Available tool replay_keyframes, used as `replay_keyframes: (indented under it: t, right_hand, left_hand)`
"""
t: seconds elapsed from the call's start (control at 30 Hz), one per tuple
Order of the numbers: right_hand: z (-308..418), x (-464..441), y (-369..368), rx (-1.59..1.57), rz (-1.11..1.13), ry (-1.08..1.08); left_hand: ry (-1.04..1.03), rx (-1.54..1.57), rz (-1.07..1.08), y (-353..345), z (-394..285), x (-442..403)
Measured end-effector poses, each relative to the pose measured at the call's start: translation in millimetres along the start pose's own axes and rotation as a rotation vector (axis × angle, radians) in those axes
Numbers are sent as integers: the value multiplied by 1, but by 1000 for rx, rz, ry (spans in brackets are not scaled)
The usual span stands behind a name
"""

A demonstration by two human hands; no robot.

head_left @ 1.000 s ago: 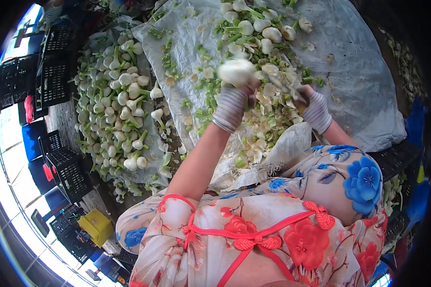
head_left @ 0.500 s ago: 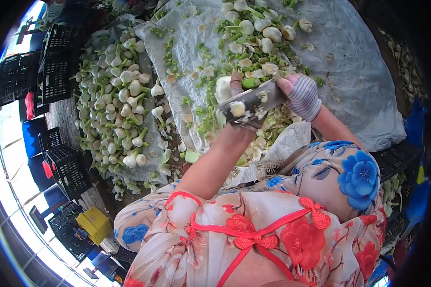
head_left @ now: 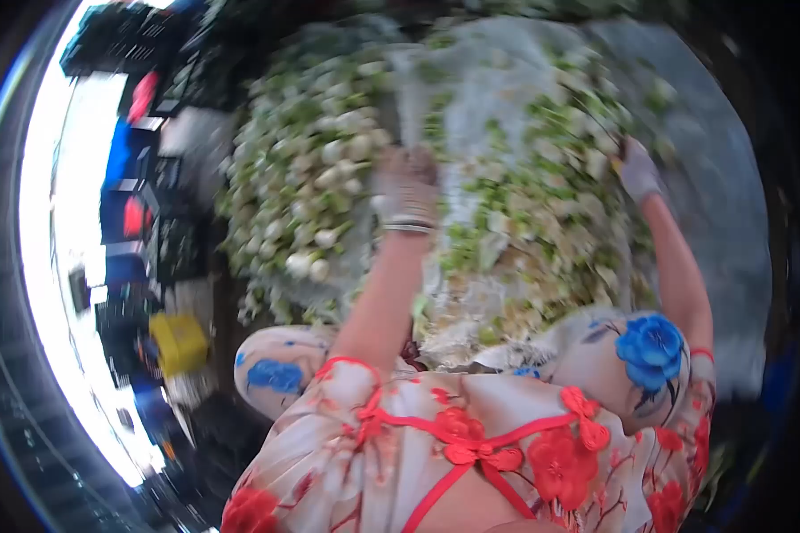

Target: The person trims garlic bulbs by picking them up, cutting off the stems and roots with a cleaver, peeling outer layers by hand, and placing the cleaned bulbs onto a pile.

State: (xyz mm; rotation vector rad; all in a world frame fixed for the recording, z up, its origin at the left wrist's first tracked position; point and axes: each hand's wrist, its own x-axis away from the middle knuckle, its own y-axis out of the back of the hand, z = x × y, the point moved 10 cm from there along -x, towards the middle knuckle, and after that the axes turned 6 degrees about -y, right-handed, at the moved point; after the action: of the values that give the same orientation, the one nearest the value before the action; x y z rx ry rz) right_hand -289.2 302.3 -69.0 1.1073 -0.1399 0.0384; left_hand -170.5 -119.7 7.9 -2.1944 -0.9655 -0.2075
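The pale sheet (head_left: 720, 240) stretched under the right hand (head_left: 638, 171) and out to its right. A large pile of white bulbs (head_left: 329, 178), mixed with green stalks, lay just left of the left hand (head_left: 407, 188); most of it seemed left to do. Scraps (head_left: 542, 244) covered the space between the hands and nearer the body, suggesting a good share of cutting was done. A smaller group of bulbs (head_left: 587, 124), apparently finished, sat just left of the right hand. The left hand looked curled, but blur hid any hold; whether the right hand was clamped on something could not be told either.
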Motion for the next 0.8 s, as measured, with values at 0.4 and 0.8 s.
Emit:
replay_keyframes:
  t: [0.4, 0.8]
  right_hand:
    - [-20, 33, 35, -677, -111, -123]
    - [83, 166, 102, -920, 92, 21]
  left_hand:
    - [-286, -1047, 989, -64, 79, 97]
    - [84, -726, 1240, -107, 117, 164]
